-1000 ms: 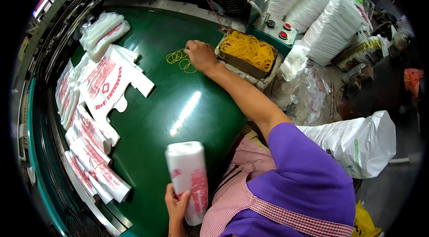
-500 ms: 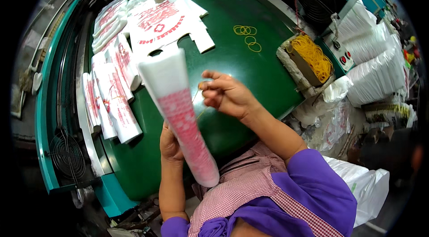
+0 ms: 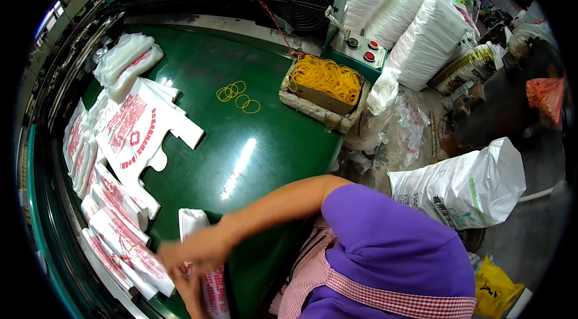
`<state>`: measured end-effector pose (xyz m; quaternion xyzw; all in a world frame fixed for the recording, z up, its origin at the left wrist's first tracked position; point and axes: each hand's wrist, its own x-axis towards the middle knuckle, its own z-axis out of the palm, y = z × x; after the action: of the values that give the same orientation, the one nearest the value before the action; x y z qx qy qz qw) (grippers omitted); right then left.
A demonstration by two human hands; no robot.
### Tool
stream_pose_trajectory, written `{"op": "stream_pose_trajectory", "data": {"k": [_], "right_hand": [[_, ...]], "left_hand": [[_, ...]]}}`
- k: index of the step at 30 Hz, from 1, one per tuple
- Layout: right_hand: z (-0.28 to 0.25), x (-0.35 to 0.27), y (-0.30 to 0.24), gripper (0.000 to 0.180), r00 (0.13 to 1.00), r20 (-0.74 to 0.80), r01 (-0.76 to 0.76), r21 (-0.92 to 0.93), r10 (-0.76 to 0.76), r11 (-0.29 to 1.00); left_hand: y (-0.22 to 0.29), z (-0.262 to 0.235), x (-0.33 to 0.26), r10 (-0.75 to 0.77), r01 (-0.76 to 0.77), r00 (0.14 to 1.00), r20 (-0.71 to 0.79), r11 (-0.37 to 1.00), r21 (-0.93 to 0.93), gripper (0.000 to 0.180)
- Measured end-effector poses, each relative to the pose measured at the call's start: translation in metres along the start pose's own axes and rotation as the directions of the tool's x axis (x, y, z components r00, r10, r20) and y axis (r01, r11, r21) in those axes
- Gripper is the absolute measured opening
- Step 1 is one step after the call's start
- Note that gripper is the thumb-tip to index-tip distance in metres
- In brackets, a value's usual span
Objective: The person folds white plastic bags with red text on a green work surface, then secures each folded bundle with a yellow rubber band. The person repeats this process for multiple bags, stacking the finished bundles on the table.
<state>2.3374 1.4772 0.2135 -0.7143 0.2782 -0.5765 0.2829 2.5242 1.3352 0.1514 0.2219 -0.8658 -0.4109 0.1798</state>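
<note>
A rolled bundle of white plastic bags with red print [image 3: 215, 290] is at the near left edge of the green tabletop, its plain white end pointing away from me. My left hand [image 3: 189, 292] grips it from its left side, the fingers partly hidden. Across the bundle's middle reaches my right hand [image 3: 201, 248], smeared by motion, so its fingers and anything in them cannot be made out. Beside my hands, to the left, lie several similar rolled bundles [image 3: 129, 248]. Farther off, flat printed bags [image 3: 133, 132] with cut-out handles are spread out.
Loose yellow rubber bands [image 3: 231, 91] lie on the green table [image 3: 271, 156]. A box of rubber bands [image 3: 325, 78] stands at its far right corner, by a control box with buttons [image 3: 360, 51]. Folded clear bags [image 3: 127, 63] lie far left. White sacks [image 3: 415, 30] stand beyond.
The bundle has come down from mid-air, leftward. My right hand has moved from beside it, where it stretched a yellow rubber band, to across it. The view has swung right.
</note>
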Motion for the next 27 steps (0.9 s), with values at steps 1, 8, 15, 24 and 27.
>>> {"op": "stream_pose_trajectory", "data": {"k": [1, 8, 15, 24, 27], "right_hand": [[0.025, 0.005, 0.013, 0.015, 0.958, 0.274, 0.097, -0.018, -0.088, 0.995], [-0.058, 0.029, 0.129, 0.03, 0.868, -0.309, -0.494, -0.61, 0.388, 0.62], [-0.139, 0.047, 0.217, 0.018, 0.865, -0.225, -0.297, -0.95, 0.448, 0.096], [-0.079, -0.055, 0.057, 0.014, 0.738, 0.078, -0.341, -0.814, 0.671, 0.47], [-0.054, -0.103, -0.013, 0.028, 0.765, 0.138, -0.494, -0.501, 0.629, 0.711]], "left_hand": [[-0.002, -0.004, 0.002, -0.058, 0.058, 0.998, -0.036, 0.998, -0.026, 0.035], [-0.078, -0.155, 0.001, -0.174, 0.205, 0.785, -0.595, 0.979, -0.016, 0.022], [-0.005, -0.1, 0.019, -0.127, 0.167, 0.985, -0.115, 0.565, 0.808, 0.044], [0.037, -0.005, -0.035, 0.194, -0.163, 0.981, 0.002, 0.817, 0.553, 0.049], [0.057, 0.033, -0.056, 0.159, -0.382, 0.884, 0.439, 0.788, 0.483, 0.076]]}}
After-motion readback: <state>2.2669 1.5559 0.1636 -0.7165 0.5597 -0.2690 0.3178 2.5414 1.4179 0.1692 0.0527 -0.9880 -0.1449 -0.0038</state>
